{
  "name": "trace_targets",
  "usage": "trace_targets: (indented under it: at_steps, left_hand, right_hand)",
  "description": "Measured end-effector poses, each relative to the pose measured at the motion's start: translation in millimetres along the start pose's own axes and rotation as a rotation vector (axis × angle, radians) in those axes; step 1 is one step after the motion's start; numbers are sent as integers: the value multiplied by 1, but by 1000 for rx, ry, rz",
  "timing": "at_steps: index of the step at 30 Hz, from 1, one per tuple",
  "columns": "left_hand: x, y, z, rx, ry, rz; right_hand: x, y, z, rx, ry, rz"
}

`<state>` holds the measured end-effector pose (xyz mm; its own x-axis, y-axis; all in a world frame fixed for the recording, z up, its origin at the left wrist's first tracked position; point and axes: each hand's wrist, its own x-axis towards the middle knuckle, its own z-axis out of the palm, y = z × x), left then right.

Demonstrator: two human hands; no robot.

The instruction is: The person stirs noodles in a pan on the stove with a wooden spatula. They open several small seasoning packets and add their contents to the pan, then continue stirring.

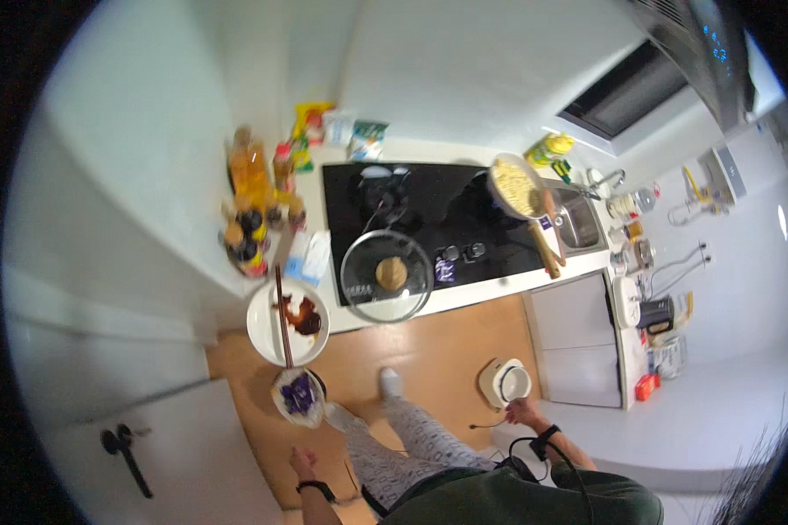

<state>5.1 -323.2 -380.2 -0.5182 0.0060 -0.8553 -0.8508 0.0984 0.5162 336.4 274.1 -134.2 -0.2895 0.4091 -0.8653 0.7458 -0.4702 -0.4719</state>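
Observation:
My left hand [304, 461] hangs low beside the door with its fingers loosely apart, and nothing shows in it. Nearest to it is a waste bin [316, 419] with a pale liner and purple wrappers [297, 394]. My right hand [524, 412] is beside a white round-topped appliance [497, 382] low by the cabinet; a short cord [486, 425] trails near the fingers. Whether those fingers hold the cord or touch the appliance cannot be made out. Before me, a pan [497, 197] of noodles [513, 184] stands at the right of the black cooktop [446, 197].
A glass lid [361, 262] lies across the cooktop's front left. Chopsticks [282, 328] rest on a sauce-stained white plate [261, 335] at the counter corner. An oil bottle [249, 174] stands behind. A sink [581, 223] and an electric kettle [655, 314] are at right; a door [190, 446] is at left.

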Motion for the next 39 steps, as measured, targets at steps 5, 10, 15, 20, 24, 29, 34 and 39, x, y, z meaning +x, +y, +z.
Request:
trace_targets:
  at_steps: [5, 10, 15, 20, 24, 29, 34, 39]
  left_hand:
    - [-83, 90, 33, 6, 215, -84]
    - [-130, 122, 80, 70, 175, 24]
    - [-169, 110, 167, 214, 100, 74]
    - [-223, 98, 261, 410, 42, 117]
    - [-253, 94, 296, 496, 8, 159]
    - [-313, 87, 281, 473, -187, 364]
    - [-361, 70, 287, 354, 199, 62]
    - [-381, 44, 290, 52, 140, -161]
  right_hand:
    - [-17, -35, -60, -234, 360, -131]
    - [18, -124, -163, -349, 709, -385]
    - [106, -274, -331, -273, 750, -608]
    - [203, -401, -425, -552, 690, -845]
    - [269, -471, -425, -830, 466, -990]
    - [320, -535, -396, -997, 314, -1099]
    - [367, -582, -368, -1195, 258, -1228]
    - [409, -592, -352, -1393, 251, -1221]
